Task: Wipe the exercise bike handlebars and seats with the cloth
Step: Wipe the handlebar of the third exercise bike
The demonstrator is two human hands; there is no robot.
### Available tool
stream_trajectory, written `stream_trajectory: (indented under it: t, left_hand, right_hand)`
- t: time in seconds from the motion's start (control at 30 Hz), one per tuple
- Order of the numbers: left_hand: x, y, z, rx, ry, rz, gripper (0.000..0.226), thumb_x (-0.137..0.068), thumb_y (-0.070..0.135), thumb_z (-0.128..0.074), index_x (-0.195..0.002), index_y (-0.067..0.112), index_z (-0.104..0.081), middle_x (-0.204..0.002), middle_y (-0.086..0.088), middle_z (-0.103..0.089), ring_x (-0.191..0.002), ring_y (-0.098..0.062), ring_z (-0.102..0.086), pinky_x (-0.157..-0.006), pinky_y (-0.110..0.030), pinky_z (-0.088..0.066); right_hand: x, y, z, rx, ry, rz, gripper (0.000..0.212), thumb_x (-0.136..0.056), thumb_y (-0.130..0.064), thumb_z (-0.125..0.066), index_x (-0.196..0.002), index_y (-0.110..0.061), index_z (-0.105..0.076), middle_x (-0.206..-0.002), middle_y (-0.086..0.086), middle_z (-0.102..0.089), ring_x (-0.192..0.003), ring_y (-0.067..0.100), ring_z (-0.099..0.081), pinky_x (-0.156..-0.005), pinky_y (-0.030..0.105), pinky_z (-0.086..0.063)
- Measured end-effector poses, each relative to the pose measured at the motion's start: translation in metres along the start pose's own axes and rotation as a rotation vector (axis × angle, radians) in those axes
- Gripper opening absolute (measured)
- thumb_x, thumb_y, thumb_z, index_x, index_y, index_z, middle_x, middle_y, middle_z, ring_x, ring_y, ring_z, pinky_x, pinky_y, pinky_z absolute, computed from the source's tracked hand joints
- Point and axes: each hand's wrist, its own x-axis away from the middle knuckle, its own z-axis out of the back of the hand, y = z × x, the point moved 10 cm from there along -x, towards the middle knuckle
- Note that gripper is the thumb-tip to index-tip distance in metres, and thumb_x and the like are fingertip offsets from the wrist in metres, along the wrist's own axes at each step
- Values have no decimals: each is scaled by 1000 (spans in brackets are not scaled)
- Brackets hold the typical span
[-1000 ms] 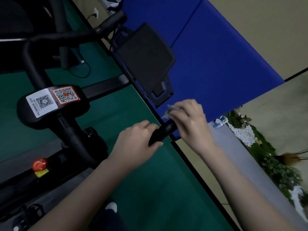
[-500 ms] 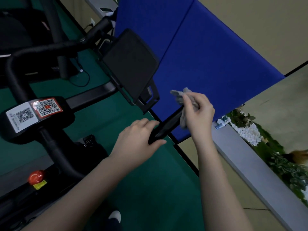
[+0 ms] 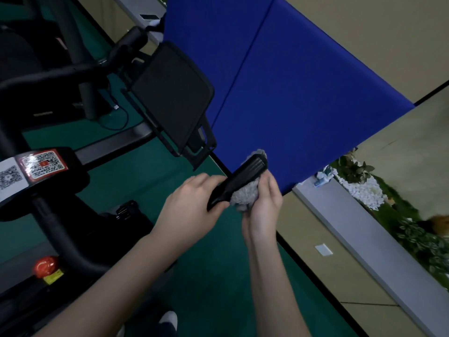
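Cloth (image 3: pixel 244 194), soft & light so prob bunches easily, sits wadded at 6 o'clock under grip (image 3: pixel 239 180) w/ R hand (image 3: pixel 263 205) cupping it, L hand (image 3: pixel 192 203) clasping grip's near end.

Single head-worn wide-angle view, looking forward and steeply down, horizon rolled hard. Close range: both bare forearms enter from the bottom edge, meeting at the black ribbed handlebar grip (image 3: pixel 245 176) near centre. Black exercise-bike frame (image 3: pixel 60 229) fills the left side; green floor (image 3: pixel 206 288) lies below; blue padded wall panel (image 3: pixel 291 93) upper right.
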Motion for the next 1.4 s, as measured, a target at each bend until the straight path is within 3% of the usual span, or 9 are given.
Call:
stream_trajectory:
  t: [0.07,0.23,0.33,0.47,0.73,0.9,1.1,1.27,1.4]
  left_hand:
    - [-1,-1,0,9,1,-2,42,-84,34,-67,-123,29,-54,-106,8,-58,-106,-17,-55,-85,-44,-50]
    - [-2,-2,1,48,-10,1,42,-80,36,-61,-121,28,-57,-104,6,-60,-100,-19,-57,-83,-43,-51]
    - [-2,-2,1,63,-34,7,41,-82,31,-66,-122,26,-58,-105,6,-60,-98,-18,-56,-85,-38,-49]
    - [3,-6,1,56,-87,16,38,-83,31,-68,-120,24,-59,-105,9,-57,-98,-14,-55,-87,-32,-46]
    - [17,-6,20,26,-97,-56,38,-86,36,-65,-121,23,-59,-106,10,-59,-98,-13,-56,-87,-38,-49]
    - [23,7,24,6,-94,-153,36,-88,34,-63,-121,20,-59,-105,8,-58,-100,-13,-54,-85,-38,-50]
    - [38,43,13,-137,-97,-357,37,-87,29,-65,-120,12,-61,-103,0,-62,-97,-23,-57,-81,-41,-51]
    - [51,66,-29,-245,-189,-467,40,-89,30,-62,-124,12,-58,-108,-1,-62,-101,-24,-59,-88,-41,-47]
    - [56,79,-79,-328,-287,-490,46,-91,33,-59,-131,12,-53,-117,-3,-61,-106,-24,-58,-92,-38,-43]
  right_hand:
    - [3,8,-4,-80,-18,-67,23,-102,-21,-43,-104,-11,-64,-79,-1,-63,-63,11,-57,-44,21,-43]
    - [6,22,-13,-147,-101,-179,24,-98,-14,-46,-113,-3,-61,-98,9,-68,-86,20,-65,-68,29,-54]
    - [14,29,-15,-121,-156,-224,28,-99,-12,-44,-119,0,-59,-100,10,-69,-84,21,-67,-65,27,-55]
    - [25,34,-11,68,-190,-223,24,-101,-17,-43,-108,-10,-66,-82,3,-70,-60,17,-58,-42,22,-36]
    - [60,35,0,484,-221,-99,22,-100,-15,-48,-94,-19,-69,-82,-4,-69,-74,10,-62,-67,24,-47]
    - [83,9,42,485,-8,-29,24,-99,-11,-51,-91,-27,-67,-81,-15,-73,-81,1,-66,-71,15,-49]
    - [100,-16,92,433,237,43,22,-98,-15,-53,-93,-31,-66,-96,-4,-71,-95,16,-67,-86,34,-52]
    - [107,-16,128,361,302,7,17,-99,-19,-52,-92,-30,-64,-80,2,-66,-58,17,-58,-49,28,-44]
    - [109,-27,176,351,349,24,21,-98,-16,-53,-89,-31,-65,-89,4,-69,-79,23,-64,-66,34,-50]
